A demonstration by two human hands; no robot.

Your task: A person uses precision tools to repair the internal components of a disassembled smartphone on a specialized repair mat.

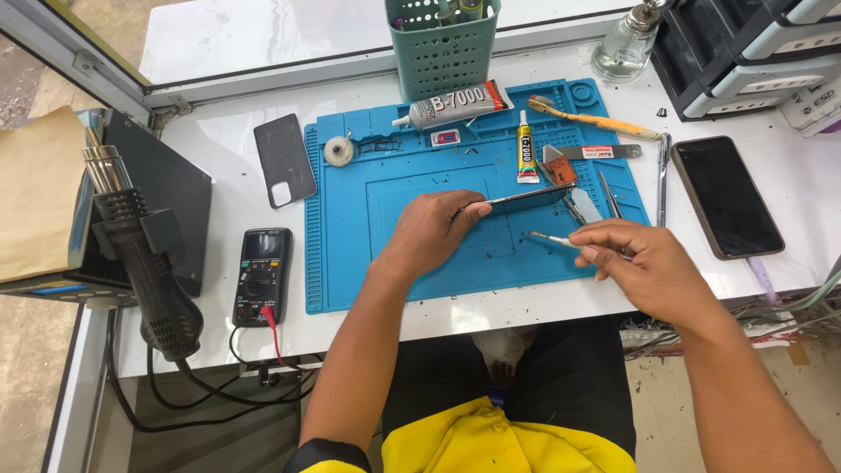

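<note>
L hand (429,232) tilts phone (517,201), R hand (644,267) w/ tool (554,238)

The blue mat's (350,280) near half lies bare; glue tubes (526,149), tools and green basket (441,52) crowd its far edge.

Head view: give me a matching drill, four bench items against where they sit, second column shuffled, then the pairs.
Items:
1. multimeter
2. dark phone
3. glass bottle
4. small glue tube

Places:
A. on the blue mat, upper middle
B. on the white table left of the mat
C. at the table's back edge, right of the green basket
D. on the table right of the mat, face up

Pairs: 1-B, 2-D, 3-C, 4-A
</note>
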